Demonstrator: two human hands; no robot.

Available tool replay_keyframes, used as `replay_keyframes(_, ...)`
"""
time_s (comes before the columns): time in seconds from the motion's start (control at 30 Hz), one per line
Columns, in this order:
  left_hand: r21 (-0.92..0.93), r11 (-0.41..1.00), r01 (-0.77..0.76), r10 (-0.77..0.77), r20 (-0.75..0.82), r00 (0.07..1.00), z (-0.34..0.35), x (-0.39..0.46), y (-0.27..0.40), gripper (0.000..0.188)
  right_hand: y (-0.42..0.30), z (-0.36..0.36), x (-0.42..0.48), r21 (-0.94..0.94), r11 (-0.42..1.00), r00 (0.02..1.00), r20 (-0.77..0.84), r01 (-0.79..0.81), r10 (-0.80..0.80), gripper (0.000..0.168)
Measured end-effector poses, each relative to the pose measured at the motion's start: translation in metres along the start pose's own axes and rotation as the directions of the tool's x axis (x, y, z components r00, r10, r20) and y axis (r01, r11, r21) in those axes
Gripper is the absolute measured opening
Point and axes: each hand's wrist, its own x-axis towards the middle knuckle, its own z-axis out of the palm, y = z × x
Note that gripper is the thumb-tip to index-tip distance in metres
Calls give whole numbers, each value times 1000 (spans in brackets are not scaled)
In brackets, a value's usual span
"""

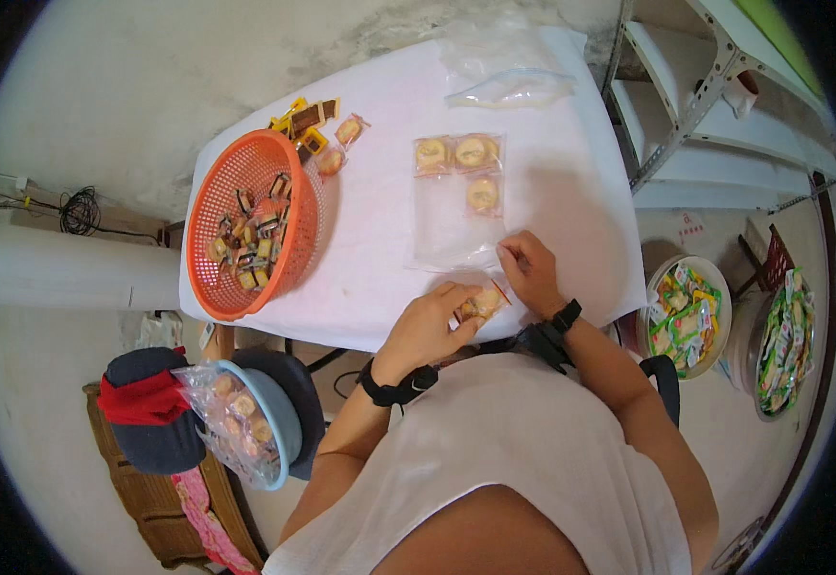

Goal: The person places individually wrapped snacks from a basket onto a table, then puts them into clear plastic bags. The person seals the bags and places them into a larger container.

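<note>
My left hand (429, 323) is closed around wrapped round cookies (481, 305) near the table's front edge. My right hand (531, 272) pinches the near right corner of a clear plastic bag (447, 226), its fingers curled. That bag lies flat on the white-covered table. Inside it, individually wrapped cookies sit at the far left (432, 154), the far right (475, 152) and the middle right (482, 194). The exact number of cookies in my left hand is hidden by my fingers.
An orange plastic basket (306, 215) of wrapped snacks stands left, with loose packets (310, 122) behind it. More clear bags (511, 86) lie at the back. A blue basin (285, 424) is lower left; filled tubs (723, 323) and a metal shelf (705, 93) are right.
</note>
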Motion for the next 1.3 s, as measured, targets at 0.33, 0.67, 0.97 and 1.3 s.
replay_keyframes(0.33,369,918,146,43,-459,887,27,37,-28,28,-13,-4,3,-64,998,998,61,28,-24,6)
replay_keyframes(0.67,435,894,109,59,-356,933,29,15,-52,37,-11,-1,3,-131,988,995,68,82,-74,9)
replay_keyframes(0.97,393,919,-37,211,-408,888,44,-5,-69,36,-26,-13,5,-421,883,978,110,207,-177,20)
replay_keyframes(1.3,356,926,-125,294,-473,831,66,-12,-95,42,-46,39,23,-669,492,808,572,558,-139,24)
